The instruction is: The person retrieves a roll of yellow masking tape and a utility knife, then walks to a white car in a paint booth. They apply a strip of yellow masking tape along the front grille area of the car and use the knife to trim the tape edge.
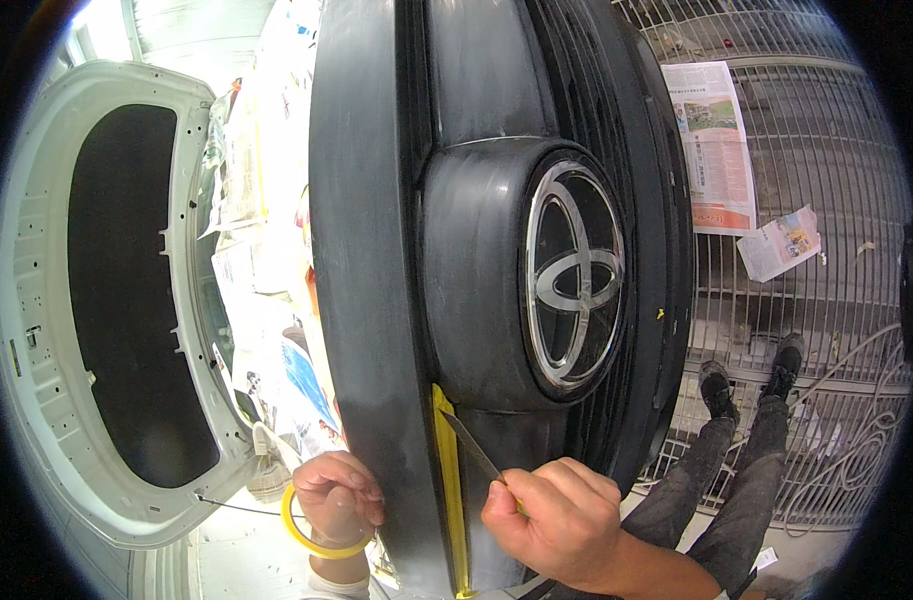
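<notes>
Metal bars (827,200) fill the back, with newspaper (715,140) stuck up on them, and a white car hood (37,330) stands open at the left. Right in the middle is a big black grille (377,250) with a shiny round badge (575,275). Yellow tape (447,480) runs down a groove low on the grille, likely to cover that strip. The right hand (562,520) is closed around a thin flat blade (469,445), and its tip rests at the tape, as if to press or trim the edge. The left hand (339,492) is curled shut on the tape roll (312,535), a yellow ring, just beside the grille's left edge, so more tape is close by. More paper (277,260) covers things behind the grille. Two legs with dark shoes (747,385) stand on the grey floor (837,480) at the right.
</notes>
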`<state>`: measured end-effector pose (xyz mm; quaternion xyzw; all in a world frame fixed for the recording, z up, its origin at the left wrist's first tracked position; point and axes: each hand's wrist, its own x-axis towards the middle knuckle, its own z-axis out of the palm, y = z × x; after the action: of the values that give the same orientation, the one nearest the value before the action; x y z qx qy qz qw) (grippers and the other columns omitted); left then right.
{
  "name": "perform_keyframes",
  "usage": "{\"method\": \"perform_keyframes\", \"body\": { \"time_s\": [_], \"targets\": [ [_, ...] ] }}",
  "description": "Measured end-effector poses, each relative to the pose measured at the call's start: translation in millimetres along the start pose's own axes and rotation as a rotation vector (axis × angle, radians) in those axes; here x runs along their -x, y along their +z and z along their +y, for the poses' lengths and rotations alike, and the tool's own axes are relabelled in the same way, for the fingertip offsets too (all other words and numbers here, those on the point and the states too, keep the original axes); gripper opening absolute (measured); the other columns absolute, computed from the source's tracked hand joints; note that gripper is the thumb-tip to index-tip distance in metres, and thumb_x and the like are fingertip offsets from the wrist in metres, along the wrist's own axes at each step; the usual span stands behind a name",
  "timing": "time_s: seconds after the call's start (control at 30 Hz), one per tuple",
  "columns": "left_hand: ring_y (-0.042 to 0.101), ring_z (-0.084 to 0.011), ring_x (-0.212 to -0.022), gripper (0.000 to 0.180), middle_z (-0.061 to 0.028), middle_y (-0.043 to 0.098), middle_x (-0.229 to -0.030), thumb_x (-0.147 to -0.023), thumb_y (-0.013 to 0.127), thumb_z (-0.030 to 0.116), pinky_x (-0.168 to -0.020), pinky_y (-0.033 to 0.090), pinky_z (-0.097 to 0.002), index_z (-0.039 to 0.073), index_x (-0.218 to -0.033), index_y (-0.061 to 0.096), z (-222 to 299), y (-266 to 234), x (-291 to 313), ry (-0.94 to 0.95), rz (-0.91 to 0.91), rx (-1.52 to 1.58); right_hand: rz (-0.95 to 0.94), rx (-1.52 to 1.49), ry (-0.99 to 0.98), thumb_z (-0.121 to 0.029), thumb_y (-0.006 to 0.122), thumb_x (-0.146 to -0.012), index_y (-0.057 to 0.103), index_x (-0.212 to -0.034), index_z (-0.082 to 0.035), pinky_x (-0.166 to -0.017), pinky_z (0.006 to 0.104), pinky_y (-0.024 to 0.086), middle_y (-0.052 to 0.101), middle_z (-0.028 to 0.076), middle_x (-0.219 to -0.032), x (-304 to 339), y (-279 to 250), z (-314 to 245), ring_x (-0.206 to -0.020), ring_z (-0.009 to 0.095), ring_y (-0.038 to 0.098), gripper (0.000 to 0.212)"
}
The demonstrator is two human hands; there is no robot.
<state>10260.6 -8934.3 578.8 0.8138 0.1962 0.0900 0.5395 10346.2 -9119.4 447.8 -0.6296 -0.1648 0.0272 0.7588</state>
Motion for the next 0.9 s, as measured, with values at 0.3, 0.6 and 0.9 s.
{"method": "perform_keyframes", "body": {
  "time_s": [0.3, 0.6, 0.9],
  "targets": [
    [0.049, -0.0105, -0.035, 0.025, -0.0150, 0.060, -0.070, -0.093, 0.068, 0.020, -0.031, 0.037, -0.0187, -0.003, -0.088, 0.059, 1.2, -0.3, 0.2, -0.017, 0.005, 0.002, -0.016, 0.012, 0.029, 0.002, 0.068, -0.076, 0.060, -0.079, 0.000, -0.051, 0.0343, 0.046, 0.049, 0.009, -0.063, -4.2, -0.1, -1.1, -0.055, 0.026, 0.053, 0.008],
    [0.051, -0.0112, -0.036, 0.026, -0.0146, 0.061, -0.071, -0.092, 0.070, 0.022, -0.033, 0.038, -0.0181, -0.002, -0.088, 0.061, 1.3, 0.0, 0.3, -0.018, 0.021, -0.014, 0.007, 0.081, -0.037, 0.000, 0.070, -0.076, 0.063, -0.083, 0.001, -0.051, 0.0332, 0.046, 0.050, 0.009, -0.065, -3.9, -5.5, -1.9, -0.056, 0.024, 0.054, 0.010],
    [0.052, -0.0117, -0.037, 0.025, -0.0159, 0.062, -0.072, -0.092, 0.069, 0.021, -0.034, 0.040, -0.0185, -0.003, -0.088, 0.061, 1.9, -1.5, 0.6, -0.027, 0.007, -0.007, 0.063, 0.044, -0.084, -0.001, 0.070, -0.078, 0.066, -0.091, 0.004, -0.052, 0.0325, 0.047, 0.052, 0.010, -0.066, -5.8, -5.9, -1.3, -0.056, 0.024, 0.055, 0.014]
  ]
}}
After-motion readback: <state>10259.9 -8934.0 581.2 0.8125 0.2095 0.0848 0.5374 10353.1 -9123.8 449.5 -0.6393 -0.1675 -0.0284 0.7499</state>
